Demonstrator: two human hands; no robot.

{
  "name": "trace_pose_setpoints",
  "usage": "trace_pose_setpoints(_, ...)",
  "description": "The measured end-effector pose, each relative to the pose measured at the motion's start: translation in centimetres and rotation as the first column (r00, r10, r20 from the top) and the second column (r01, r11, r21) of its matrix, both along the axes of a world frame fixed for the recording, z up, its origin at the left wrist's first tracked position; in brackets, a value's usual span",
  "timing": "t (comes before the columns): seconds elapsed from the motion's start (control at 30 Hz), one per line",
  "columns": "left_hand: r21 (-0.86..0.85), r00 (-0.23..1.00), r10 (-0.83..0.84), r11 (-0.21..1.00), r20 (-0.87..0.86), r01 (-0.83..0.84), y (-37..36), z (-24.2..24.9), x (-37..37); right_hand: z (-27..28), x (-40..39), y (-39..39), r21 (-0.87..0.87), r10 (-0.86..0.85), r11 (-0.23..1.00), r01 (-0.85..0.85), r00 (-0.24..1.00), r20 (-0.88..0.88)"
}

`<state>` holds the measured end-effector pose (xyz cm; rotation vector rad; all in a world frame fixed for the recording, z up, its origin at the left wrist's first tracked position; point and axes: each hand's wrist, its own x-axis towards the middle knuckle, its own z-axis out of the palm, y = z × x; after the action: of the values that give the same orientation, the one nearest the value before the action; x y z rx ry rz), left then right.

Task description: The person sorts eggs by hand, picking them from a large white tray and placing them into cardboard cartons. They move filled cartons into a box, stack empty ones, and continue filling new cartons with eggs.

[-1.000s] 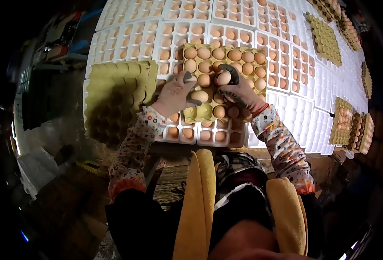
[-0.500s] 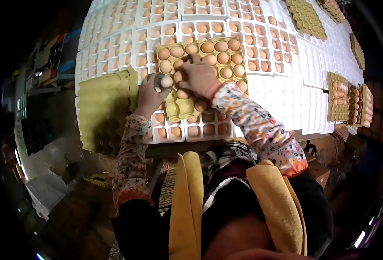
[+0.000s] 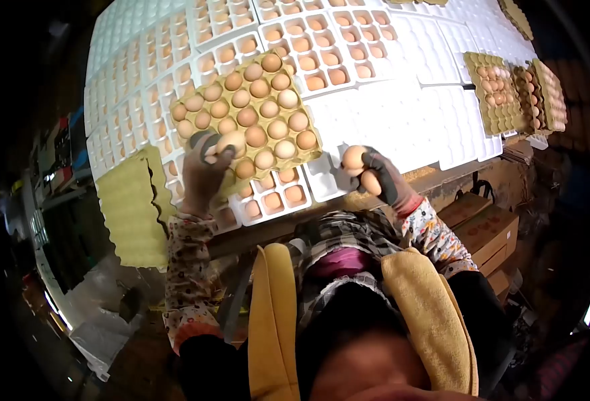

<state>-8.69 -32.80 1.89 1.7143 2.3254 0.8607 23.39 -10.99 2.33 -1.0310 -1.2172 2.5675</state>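
Observation:
A yellow pulp egg tray (image 3: 313,131) full of brown eggs lies across white compartment trays, angled in front of me. My left hand (image 3: 203,175), in a dark-fingered glove, is closed around a pale egg (image 3: 231,143) at the tray's near left corner. Off the tray's right side, my right hand (image 3: 389,180) grips two eggs: a brown egg (image 3: 353,158) and, below it, a second egg (image 3: 370,182). These are held over a white tray (image 3: 326,177) at the table's front edge. Part of that tray is hidden by the hand.
Stacked yellow pulp trays (image 3: 124,214) sit at the left front. White trays of eggs (image 3: 301,43) extend behind, with bare white trays (image 3: 375,120) to the right. Upright pulp trays with eggs (image 3: 498,93) stand far right. Cardboard boxes (image 3: 485,234) are below the table edge.
My right hand has left the pulp tray and moved right, now with two eggs in it. The view has turned, and the pulp tray appears more tilted. My left hand still holds an egg.

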Motion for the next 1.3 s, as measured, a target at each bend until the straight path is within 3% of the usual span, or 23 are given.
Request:
trace_pose_setpoints(0.03,0.065,0.970,0.143,0.985,0.199,-0.159,3.8,4.2,4.7,-0.8,1.1,2.1,0.126,-0.047,0.991,0.033,0.992,0.113)
trace_pose_setpoints(0.1,0.016,0.998,-0.034,0.999,-0.048,0.035,10.5,5.1,9.8,-2.6,1.0,6.3,0.488,-0.090,0.871,-0.059,0.957,0.275)
trace_pose_setpoints(0.17,-0.571,0.906,-0.293,0.818,-0.306,0.072,17.3,2.9,12.4,-3.5,-1.4,8.7,0.818,-0.098,0.534,-0.212,0.946,0.308)
trace_pose_setpoints(0.2,-0.610,0.858,-0.330,0.792,-0.393,0.025,19.8,-1.7,12.9,-4.0,-2.6,9.6,0.892,-0.125,0.311,-0.329,0.916,0.381)
trace_pose_setpoints(0.27,-0.672,0.923,-0.183,0.734,-0.339,-0.102,22.3,-4.5,13.6,-5.8,-4.6,11.1,0.883,-0.075,0.096,-0.459,0.881,0.466)
trace_pose_setpoints(0.33,-0.538,0.871,-0.156,0.831,-0.465,-0.139,22.1,-3.3,14.8,-5.6,-5.3,12.1,0.812,0.069,0.089,-0.577,0.817,0.573)
trace_pose_setpoints(0.37,-0.469,0.841,-0.135,0.870,-0.524,-0.152,21.3,-2.6,15.4,-5.7,-4.9,12.3,0.814,0.148,0.180,-0.552,0.833,0.532)
trace_pose_setpoints(0.4,-0.318,0.904,-0.027,0.940,-0.426,-0.121,20.7,-2.1,15.9,-5.7,-4.3,12.4,0.803,0.227,0.265,-0.534,0.844,0.486)
trace_pose_setpoints(0.47,-0.599,0.932,0.001,0.766,-0.362,-0.234,20.4,-2.7,17.6,-5.1,-2.9,11.4,0.747,0.373,0.359,-0.560,0.820,0.435)
trace_pose_setpoints(0.53,-0.447,0.919,0.251,0.814,-0.305,-0.371,20.5,-5.0,18.4,-5.2,-2.1,10.0,0.822,0.331,0.224,-0.524,0.834,0.441)
trace_pose_setpoints(0.6,-0.151,0.875,0.452,0.866,-0.176,-0.477,20.3,-5.3,19.6,-6.8,-2.1,8.8,0.831,0.199,0.470,-0.299,0.953,0.230)
trace_pose_setpoints(0.63,0.009,0.893,0.445,0.895,0.065,-0.446,20.3,-4.3,20.7,-7.7,-1.8,8.2,0.820,0.119,0.546,-0.173,0.984,0.129)
trace_pose_setpoints(0.67,0.027,0.883,0.445,0.891,0.150,-0.454,19.8,-5.1,22.2,-8.4,-1.2,7.4,0.794,0.038,0.606,-0.055,0.998,0.040)
trace_pose_setpoints(0.73,-0.083,0.922,0.368,0.922,-0.118,-0.378,17.6,-6.9,23.7,-9.4,-0.4,5.6,0.888,0.079,0.453,-0.084,0.995,0.054)
trace_pose_setpoints(0.83,0.007,0.962,0.272,0.962,-0.038,-0.272,15.4,-6.6,24.3,-9.6,-1.3,5.2,0.904,0.050,0.426,-0.041,0.999,0.022)
trace_pose_setpoints(0.93,0.076,0.956,0.294,0.953,-0.001,-0.293,12.9,-5.4,24.1,-7.6,-6.3,6.7,0.948,0.131,0.303,-0.095,0.990,0.058)
trace_pose_setpoints(1.0,0.007,0.968,0.252,0.968,0.002,-0.252,10.7,-4.3,22.8,-6.4,-10.2,6.4,0.983,0.113,-0.121,-0.137,0.982,0.151)
trace_pose_setpoints(1.03,0.003,0.975,0.222,0.975,-0.009,-0.222,9.5,-3.9,22.1,-7.9,-12.0,6.8,0.965,0.168,-0.174,-0.199,0.959,0.228)
trace_pose_setpoints(1.07,0.001,0.980,0.197,0.980,-0.022,-0.197,8.3,-3.5,21.3,-8.3,-13.8,7.7,0.899,0.253,-0.123,-0.420,0.863,0.438)
trace_pose_setpoints(1.13,0.010,0.965,0.255,0.967,-0.057,-0.255,5.7,-2.4,19.6,-8.4,-15.1,8.4,0.895,0.353,-0.033,-0.444,0.833,0.426)
trace_pose_setpoints(1.17,-0.025,0.948,0.286,0.956,-0.142,-0.292,4.7,-2.0,18.3,-9.2,-15.0,8.6,0.946,0.354,-0.034,-0.322,0.881,0.313)
trace_pose_setpoints(1.23,-0.165,0.899,0.274,0.924,-0.341,-0.345,3.4,-2.1,16.4,-9.5,-15.1,8.3,0.929,0.266,0.273,-0.251,0.947,0.178)
trace_pose_setpoints(1.3,-0.294,0.886,0.154,0.907,-0.438,-0.302,4.1,-3.8,13.7,-9.7,-15.4,8.3,0.732,0.145,0.671,-0.122,0.989,0.032)
